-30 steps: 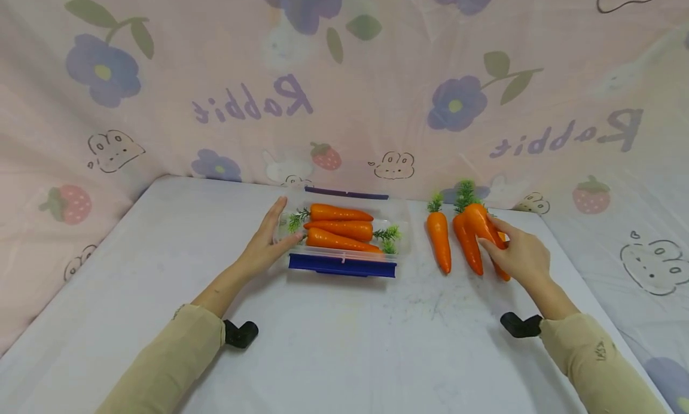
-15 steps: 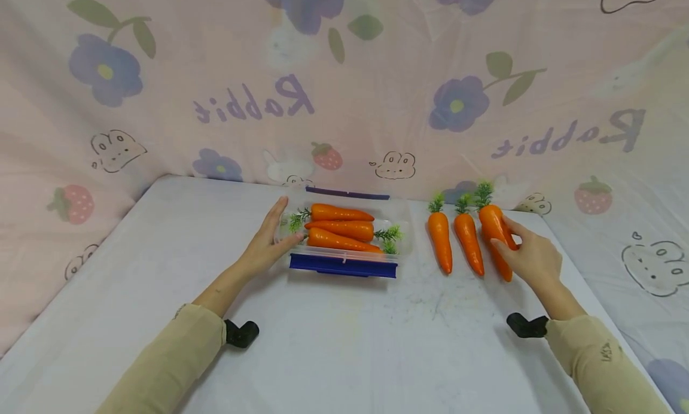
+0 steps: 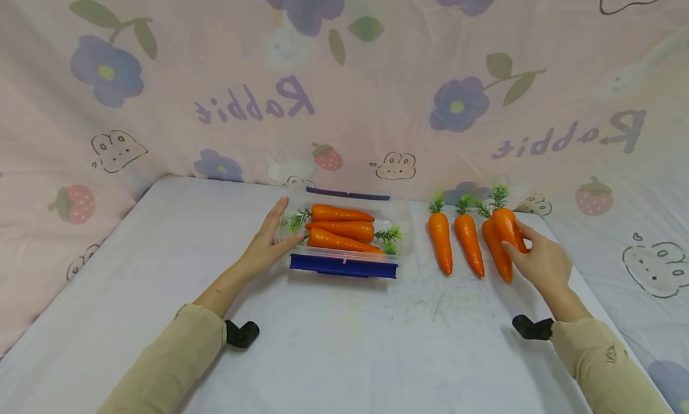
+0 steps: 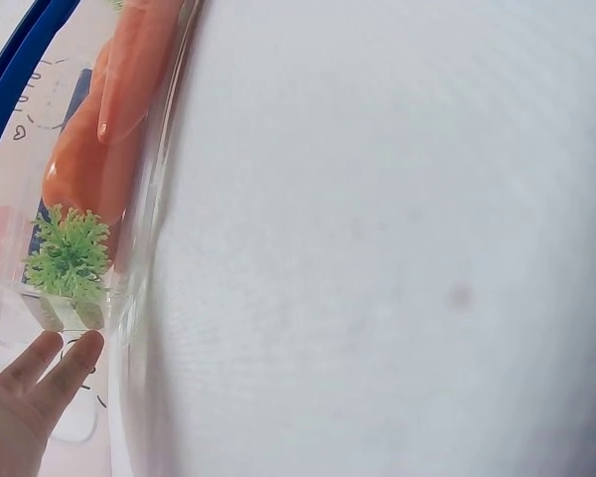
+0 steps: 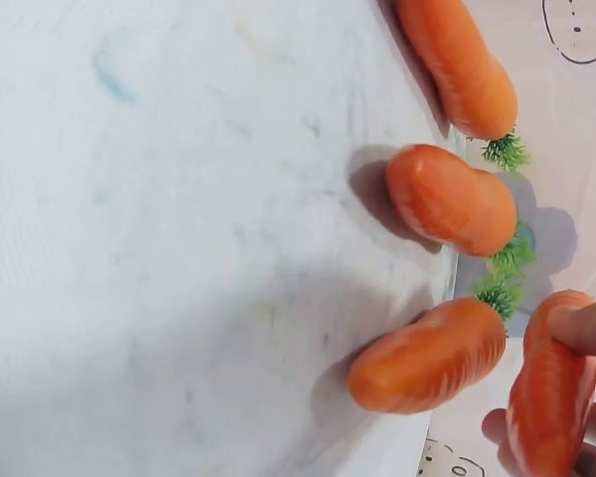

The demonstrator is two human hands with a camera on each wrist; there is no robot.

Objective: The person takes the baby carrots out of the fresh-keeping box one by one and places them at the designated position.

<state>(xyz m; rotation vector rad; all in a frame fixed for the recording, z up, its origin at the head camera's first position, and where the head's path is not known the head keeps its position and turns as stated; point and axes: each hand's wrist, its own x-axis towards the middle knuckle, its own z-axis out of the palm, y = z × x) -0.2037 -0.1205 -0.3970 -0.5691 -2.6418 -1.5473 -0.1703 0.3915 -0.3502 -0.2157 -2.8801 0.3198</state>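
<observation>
At the right side of the table, my right hand (image 3: 543, 263) pinches a carrot (image 3: 508, 225) with a green leafy top between thumb and fingers. In the right wrist view the held carrot (image 5: 554, 397) is apart from the nearest lying carrot (image 5: 432, 358). Left of the hand, three carrots lie side by side, tops toward the wall. A clear plastic box (image 3: 404, 222) with blue clip flaps contains three carrots, the middle one (image 3: 341, 230) pointing the opposite way. My left hand (image 3: 265, 240) rests against the box's left end, its fingers spread straight.
The box's blue front flap (image 3: 343, 266) hangs outward, and its back flap (image 3: 347, 193) stands behind. A patterned cloth (image 3: 355, 91) rises behind the white table (image 3: 323, 342). The table's right edge runs close to my right hand.
My right hand has moved to the right, holding a carrot that now stands off the others. The lying carrots show more fully. My left hand and the box have stayed put.
</observation>
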